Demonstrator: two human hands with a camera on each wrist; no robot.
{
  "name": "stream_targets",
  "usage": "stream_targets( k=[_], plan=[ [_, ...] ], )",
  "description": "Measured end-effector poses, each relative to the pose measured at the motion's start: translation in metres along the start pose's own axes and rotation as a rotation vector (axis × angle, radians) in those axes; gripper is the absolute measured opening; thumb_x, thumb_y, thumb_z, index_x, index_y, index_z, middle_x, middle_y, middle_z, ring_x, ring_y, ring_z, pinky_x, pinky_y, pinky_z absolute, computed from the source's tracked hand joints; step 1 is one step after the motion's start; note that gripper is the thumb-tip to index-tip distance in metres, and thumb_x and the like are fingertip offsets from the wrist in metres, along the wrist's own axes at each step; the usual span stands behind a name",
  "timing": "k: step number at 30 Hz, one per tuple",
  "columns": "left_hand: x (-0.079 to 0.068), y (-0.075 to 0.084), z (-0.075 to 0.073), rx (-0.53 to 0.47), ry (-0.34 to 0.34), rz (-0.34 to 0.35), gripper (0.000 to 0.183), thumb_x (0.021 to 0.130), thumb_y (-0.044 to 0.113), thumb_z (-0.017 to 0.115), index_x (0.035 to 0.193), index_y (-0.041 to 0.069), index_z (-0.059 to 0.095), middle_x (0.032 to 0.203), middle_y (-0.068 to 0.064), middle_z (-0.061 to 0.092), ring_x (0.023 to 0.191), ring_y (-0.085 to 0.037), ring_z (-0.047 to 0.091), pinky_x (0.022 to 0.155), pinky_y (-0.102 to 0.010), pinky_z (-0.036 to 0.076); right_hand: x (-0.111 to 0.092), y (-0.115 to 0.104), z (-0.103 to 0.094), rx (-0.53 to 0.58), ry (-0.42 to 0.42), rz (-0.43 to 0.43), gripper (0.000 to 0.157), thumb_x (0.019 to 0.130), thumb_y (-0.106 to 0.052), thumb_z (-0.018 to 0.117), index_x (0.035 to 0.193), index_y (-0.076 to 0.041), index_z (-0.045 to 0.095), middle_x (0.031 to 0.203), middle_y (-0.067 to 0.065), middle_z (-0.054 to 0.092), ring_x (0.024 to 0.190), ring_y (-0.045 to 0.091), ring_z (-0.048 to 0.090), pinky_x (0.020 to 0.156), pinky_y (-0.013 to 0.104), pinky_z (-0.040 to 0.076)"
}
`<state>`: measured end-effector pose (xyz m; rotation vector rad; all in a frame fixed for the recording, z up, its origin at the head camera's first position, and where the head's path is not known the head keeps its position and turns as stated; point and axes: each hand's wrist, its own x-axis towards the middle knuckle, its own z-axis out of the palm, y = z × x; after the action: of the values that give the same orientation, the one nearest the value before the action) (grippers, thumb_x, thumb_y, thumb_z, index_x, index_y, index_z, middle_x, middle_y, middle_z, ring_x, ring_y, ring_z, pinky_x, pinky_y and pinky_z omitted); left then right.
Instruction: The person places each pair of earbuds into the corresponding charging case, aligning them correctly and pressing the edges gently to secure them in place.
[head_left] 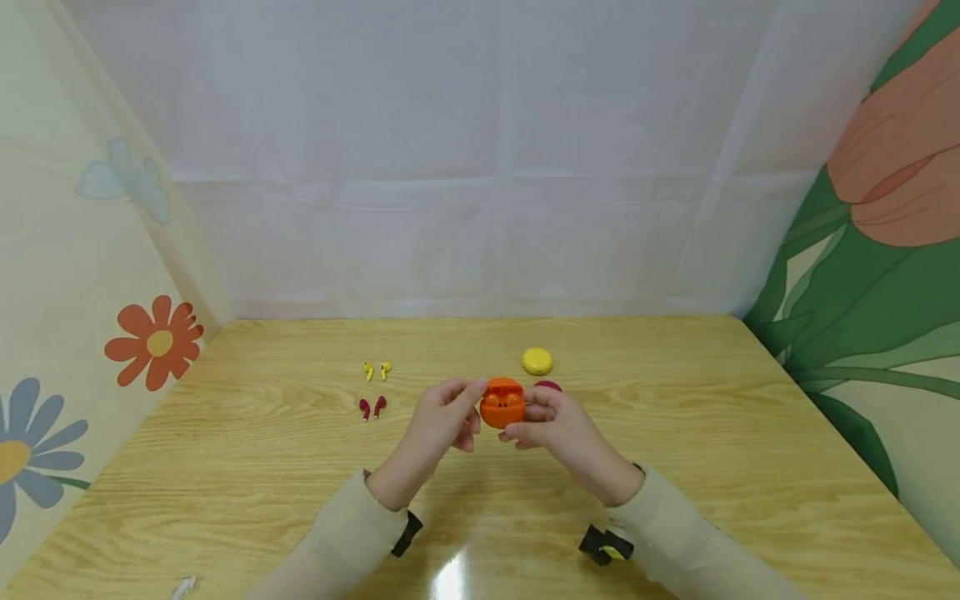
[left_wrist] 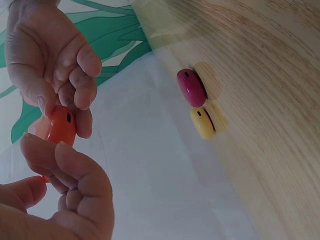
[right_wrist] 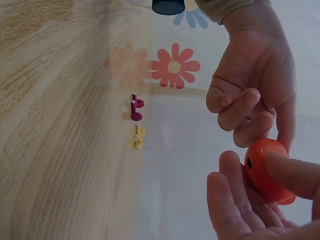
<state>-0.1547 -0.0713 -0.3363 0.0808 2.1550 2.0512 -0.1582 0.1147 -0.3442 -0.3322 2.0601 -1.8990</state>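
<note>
A flowered panel (head_left: pixel 71 258), pale cloth (head_left: pixel 480 150) and leafy panel (head_left: pixel 892 283) enclose the worktop (head_left: pixel 262 458). Left of centre, yellow earbuds (head_left: pixel 386 367) lie toward the far edge, crimson earbuds (head_left: pixel 380 403) nearer the front edge; both pairs are loose, so a brushing sleeve could scatter them. The left hand (head_left: pixel 437 423) pinches the left side of the open orange case (head_left: pixel 501 416), raised above the worktop's middle. The right hand (head_left: pixel 572 437) pinches its other side between thumb and fingers; the smooth, rounded shell could slip if they pull unevenly. Beyond that hand, a yellow case (head_left: pixel 537 361) and a partly hidden crimson case (left_wrist: pixel 192 89) could be knocked by its knuckles.
</note>
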Motion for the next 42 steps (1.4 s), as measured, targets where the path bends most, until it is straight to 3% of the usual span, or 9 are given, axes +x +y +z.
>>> stream_targets(
  k=[22, 27, 34, 42],
  plan=[
    [-0.004, 0.001, -0.001, 0.008, -0.016, -0.019, 0.033, 0.098, 0.021, 0.06, 0.122, -0.003, 0.06, 0.063, -0.001, 0.052, 0.046, -0.008, 0.044, 0.048, -0.02, 0.044, 0.001, 0.002, -0.003, 0.011, -0.004, -0.007, 0.039, 0.093, -0.007, 0.065, 0.124, 0.012, 0.049, 0.114, 0.022, 0.066, 0.09, 0.025, 0.069, 0.079, 0.037, 0.054],
    [-0.006, -0.002, -0.002, 0.039, -0.026, -0.004, 0.034, 0.098, 0.023, 0.06, 0.122, -0.001, 0.061, 0.074, -0.004, 0.056, 0.048, -0.009, 0.048, 0.05, -0.021, 0.045, 0.0, 0.002, -0.005, 0.011, -0.006, -0.017, 0.04, 0.093, -0.008, 0.065, 0.124, 0.012, 0.049, 0.114, 0.022, 0.066, 0.09, 0.025, 0.069, 0.079, 0.038, 0.054],
    [-0.008, -0.008, 0.0, 0.089, -0.086, 0.043, 0.04, 0.097, 0.021, 0.062, 0.131, 0.0, 0.055, 0.099, -0.009, 0.063, 0.06, -0.015, 0.063, 0.057, -0.027, 0.051, -0.002, 0.0, -0.008, 0.0, 0.006, -0.015, 0.041, 0.094, -0.009, 0.064, 0.126, 0.011, 0.049, 0.118, 0.022, 0.064, 0.091, 0.025, 0.069, 0.08, 0.038, 0.054],
    [-0.006, -0.017, 0.006, 0.024, -0.073, 0.063, 0.036, 0.095, 0.015, 0.065, 0.127, 0.0, 0.059, 0.096, -0.008, 0.065, 0.059, -0.013, 0.063, 0.057, -0.025, 0.05, -0.006, -0.001, -0.014, -0.04, -0.025, -0.01, 0.046, 0.095, -0.014, 0.064, 0.128, 0.013, 0.049, 0.115, 0.022, 0.066, 0.091, 0.025, 0.069, 0.081, 0.04, 0.054]
  ],
)
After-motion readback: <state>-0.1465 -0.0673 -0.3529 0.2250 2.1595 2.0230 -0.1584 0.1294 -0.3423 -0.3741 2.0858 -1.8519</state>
